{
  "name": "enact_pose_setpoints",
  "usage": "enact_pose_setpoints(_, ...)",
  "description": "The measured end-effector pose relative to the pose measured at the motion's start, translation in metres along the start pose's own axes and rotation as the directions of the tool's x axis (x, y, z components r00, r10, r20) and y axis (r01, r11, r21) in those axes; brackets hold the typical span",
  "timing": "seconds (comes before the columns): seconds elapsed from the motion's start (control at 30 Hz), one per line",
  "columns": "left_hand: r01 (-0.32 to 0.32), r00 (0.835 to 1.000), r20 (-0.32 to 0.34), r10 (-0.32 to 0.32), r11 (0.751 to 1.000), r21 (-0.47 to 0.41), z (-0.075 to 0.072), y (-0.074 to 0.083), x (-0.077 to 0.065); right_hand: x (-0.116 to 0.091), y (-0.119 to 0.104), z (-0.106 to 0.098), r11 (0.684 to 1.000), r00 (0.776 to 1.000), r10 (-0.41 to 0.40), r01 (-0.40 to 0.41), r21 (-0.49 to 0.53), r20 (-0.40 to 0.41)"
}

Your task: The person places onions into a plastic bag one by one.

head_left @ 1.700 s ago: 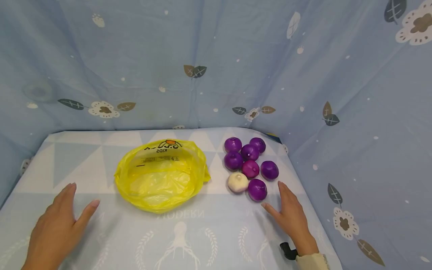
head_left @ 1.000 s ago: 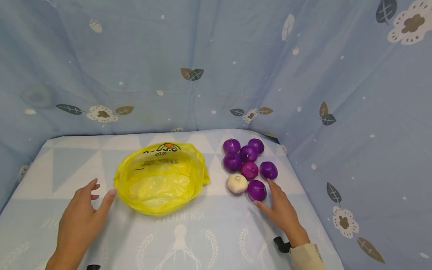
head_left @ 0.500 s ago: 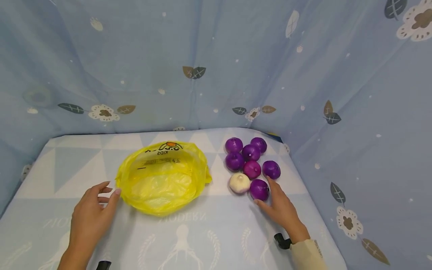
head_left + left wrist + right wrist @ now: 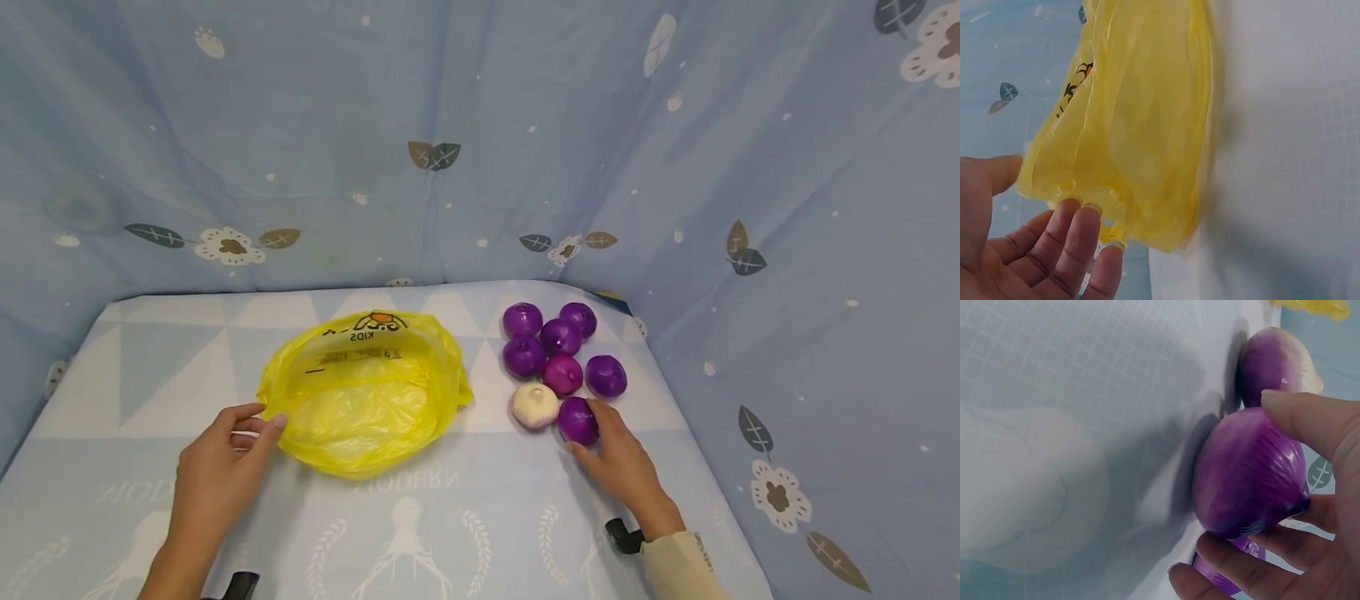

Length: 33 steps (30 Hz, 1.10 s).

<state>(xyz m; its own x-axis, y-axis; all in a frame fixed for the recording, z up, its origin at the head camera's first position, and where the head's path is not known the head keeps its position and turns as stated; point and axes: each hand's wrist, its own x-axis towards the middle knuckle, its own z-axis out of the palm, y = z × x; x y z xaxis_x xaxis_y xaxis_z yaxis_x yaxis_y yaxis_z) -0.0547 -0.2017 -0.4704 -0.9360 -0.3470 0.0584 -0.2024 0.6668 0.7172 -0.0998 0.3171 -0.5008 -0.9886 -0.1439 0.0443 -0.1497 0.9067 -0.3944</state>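
A yellow plastic bag (image 4: 360, 454) lies on the table with its wide mouth facing up. My left hand (image 4: 221, 471) is at the bag's left edge. In the left wrist view its thumb and bent fingers (image 4: 1079, 240) are on either side of the rim, apart from each other. My right hand (image 4: 622, 462) has its thumb and fingers around the nearest purple onion (image 4: 577, 422), which rests on the table. Close beside that onion sits a white onion with a purplish base (image 4: 534, 406). In the right wrist view the held onion (image 4: 1247, 475) fills the gap between thumb and fingers.
Behind the held onion, several more purple onions (image 4: 524, 357) cluster at the right of the table, one a redder purple (image 4: 562, 375). Patterned blue curtains (image 4: 337, 125) hang at the back and sides. A patterned cloth (image 4: 405, 533) covers the table.
My left hand has moved right and forward to the bag's left edge. My right hand has moved left, its fingers coming around the nearest purple onion. Bag and onions stay in place.
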Motion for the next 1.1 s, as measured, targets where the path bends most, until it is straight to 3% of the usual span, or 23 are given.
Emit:
enact_pose_setpoints(0.53, -0.047, 0.999, -0.015, 0.047, 0.999, 0.003, 0.007, 0.004, 0.0, 0.001, 0.002, 0.001, 0.998, 0.997, -0.007, 0.012, 0.057, -0.081)
enact_pose_setpoints(0.87, -0.057, 0.998, -0.019, 0.056, 0.998, -0.032, 0.009, 0.005, -0.001, 0.0, -0.003, -0.019, 0.999, 0.997, -0.006, 0.01, 0.053, -0.077)
enact_pose_setpoints(1.1, -0.064, 0.998, -0.011, 0.064, 0.997, -0.037, 0.008, 0.006, 0.0, 0.001, -0.012, -0.03, 0.995, 0.995, -0.046, 0.054, 0.08, -0.094)
